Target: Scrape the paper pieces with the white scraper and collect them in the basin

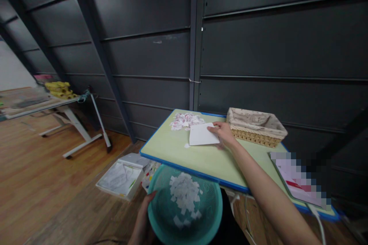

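My left hand [146, 208] is closed on the rim of a teal plastic basin [214, 214], held below the table's front edge. Small white paper pieces [184, 193] lie heaped inside the basin. Over the table, my right hand [221, 131] grips the right edge of a white card [202, 134], thumb on top. Left of the card and just behind it is a pile of paper scraps [185, 120] with reddish marks. One loose white scrap [187, 146] rests on the tabletop near the card's lower left corner.
The pale green table [166, 149] has a blue edge. On it stand a cloth-lined woven basket [255, 138] and a partly pixelated flat device [299, 183]. An open white box [119, 178] sits on the floor at left. Another table [37, 109] carries yellow items. Dark panels rise behind.
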`<state>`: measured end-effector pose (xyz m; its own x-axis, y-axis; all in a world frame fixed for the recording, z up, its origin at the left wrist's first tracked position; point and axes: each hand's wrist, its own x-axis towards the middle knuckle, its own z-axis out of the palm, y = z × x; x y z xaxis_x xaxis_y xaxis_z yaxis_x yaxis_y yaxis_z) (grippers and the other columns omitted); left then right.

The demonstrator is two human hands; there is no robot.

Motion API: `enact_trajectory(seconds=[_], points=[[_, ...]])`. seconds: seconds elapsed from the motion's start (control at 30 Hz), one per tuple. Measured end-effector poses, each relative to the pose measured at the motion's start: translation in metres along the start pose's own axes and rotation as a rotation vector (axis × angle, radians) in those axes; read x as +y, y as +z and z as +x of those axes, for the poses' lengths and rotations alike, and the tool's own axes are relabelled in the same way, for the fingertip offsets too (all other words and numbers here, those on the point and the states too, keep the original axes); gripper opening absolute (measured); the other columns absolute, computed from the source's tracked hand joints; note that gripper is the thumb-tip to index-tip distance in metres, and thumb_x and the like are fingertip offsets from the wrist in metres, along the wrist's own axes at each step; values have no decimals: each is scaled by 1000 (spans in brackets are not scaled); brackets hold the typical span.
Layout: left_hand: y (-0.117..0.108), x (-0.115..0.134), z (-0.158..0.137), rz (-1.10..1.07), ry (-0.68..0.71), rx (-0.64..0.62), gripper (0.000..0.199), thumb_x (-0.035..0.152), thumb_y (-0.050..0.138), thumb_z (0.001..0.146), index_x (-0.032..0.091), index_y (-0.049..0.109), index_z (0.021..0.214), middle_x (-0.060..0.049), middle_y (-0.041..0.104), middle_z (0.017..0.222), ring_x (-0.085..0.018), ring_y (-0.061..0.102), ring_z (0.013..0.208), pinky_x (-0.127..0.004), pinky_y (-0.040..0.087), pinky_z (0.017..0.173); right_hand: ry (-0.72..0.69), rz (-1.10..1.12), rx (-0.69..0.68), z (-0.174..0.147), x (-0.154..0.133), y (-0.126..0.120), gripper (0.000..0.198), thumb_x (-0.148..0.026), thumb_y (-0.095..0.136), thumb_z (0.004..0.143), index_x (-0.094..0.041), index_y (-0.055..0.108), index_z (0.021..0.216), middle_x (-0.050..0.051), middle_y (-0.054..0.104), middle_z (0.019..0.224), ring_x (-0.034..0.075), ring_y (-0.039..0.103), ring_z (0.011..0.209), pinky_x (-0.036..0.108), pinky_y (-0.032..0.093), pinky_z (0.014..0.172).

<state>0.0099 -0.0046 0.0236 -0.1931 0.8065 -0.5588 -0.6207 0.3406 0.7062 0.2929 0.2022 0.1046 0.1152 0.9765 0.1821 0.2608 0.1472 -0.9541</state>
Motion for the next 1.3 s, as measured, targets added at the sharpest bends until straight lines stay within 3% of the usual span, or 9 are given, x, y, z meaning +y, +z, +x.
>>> enact_trajectory(seconds=[0.1,0.3,0.53,0.83,1.03,1.3], points=[[-1,-1,1,-30,-29,-25,18,31,72,69,18,68,80,-3,77,65,-29,73,85,-45,53,89,38,-38,-18,-2,-3,0,37,-39,70,59,-11,67,82,6,66,63,16,54,49,24,34,42],[1,2,0,-68,-10,-32,8,25,70,71,17,68,72,0,74,59,-21,71,62,-36,56,79,22,49,-37,-9,-10,9,39,-39,69,59,-11,65,85,5,65,63,15,55,51,23,35,42],[5,5,-1,-77,-8,-17,6,23,69,70,18,67,68,1,73,56,-20,69,55,-36,58,74,3,26,-59,-13,-11,13,32,-40,70,58,-13,64,76,2,61,56,14,51,47,22,33,41],[6,5,-4,-115,-43,-17,7,24,70,69,19,68,66,-1,73,55,-24,72,67,-40,55,83,70,149,-383,-15,-1,14,39,-41,78,56,-12,65,79,2,63,62,12,54,48,21,34,41],[0,2,1,-90,-58,-52,12,27,70,71,16,69,76,-5,76,60,-29,73,85,-43,54,86,84,156,-425,-18,-4,17,45,-44,80,54,-11,66,81,3,66,65,13,56,51,21,36,43],[1,3,0,-70,-33,-42,10,25,71,69,17,68,74,-3,76,61,-27,74,74,-44,55,86,86,206,-509,-24,-11,17,46,-42,83,52,-10,68,82,3,66,64,12,57,50,20,37,44]])
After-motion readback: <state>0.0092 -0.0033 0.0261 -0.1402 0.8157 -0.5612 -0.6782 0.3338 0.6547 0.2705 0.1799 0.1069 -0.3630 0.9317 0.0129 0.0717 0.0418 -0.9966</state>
